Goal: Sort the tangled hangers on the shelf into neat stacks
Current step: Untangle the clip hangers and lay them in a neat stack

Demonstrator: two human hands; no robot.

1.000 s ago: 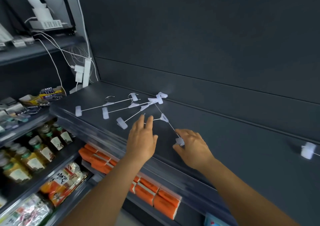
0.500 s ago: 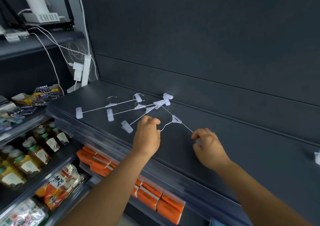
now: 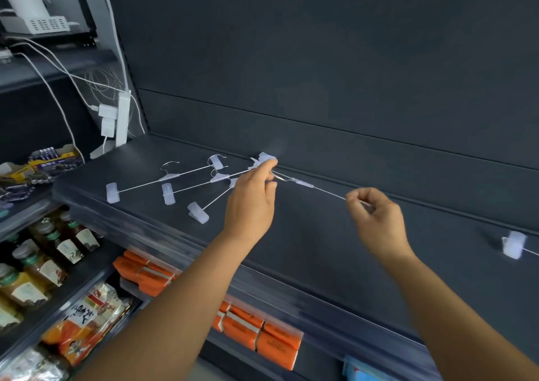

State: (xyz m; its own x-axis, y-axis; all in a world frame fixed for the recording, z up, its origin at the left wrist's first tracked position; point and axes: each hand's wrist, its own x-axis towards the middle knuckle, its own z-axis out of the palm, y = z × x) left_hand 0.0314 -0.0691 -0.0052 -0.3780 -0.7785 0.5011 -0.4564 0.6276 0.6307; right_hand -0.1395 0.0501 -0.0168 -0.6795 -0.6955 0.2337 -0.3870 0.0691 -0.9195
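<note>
Several thin wire hangers with pale plastic clips lie tangled on the dark shelf (image 3: pixel 291 252). Three of them (image 3: pixel 172 177) fan out to the left, their clip ends toward the shelf's front edge. One hanger (image 3: pixel 303 182) is stretched between my hands, lifted off the shelf. My left hand (image 3: pixel 252 198) pinches its left end where the clips bunch together near the back wall. My right hand (image 3: pixel 377 218) grips its right end, with that clip hidden inside the fingers.
Another hanger clip (image 3: pixel 514 245) lies at the far right of the shelf. A power strip with white cables (image 3: pixel 122 122) leans at the shelf's left back corner. Bottles (image 3: pixel 43 261) and orange packets (image 3: pixel 262 334) fill the lower shelves.
My left hand moved up to the bunch of clips and took hold there. My right hand pulled its end to the right, and the hanger between them rose and straightened.
</note>
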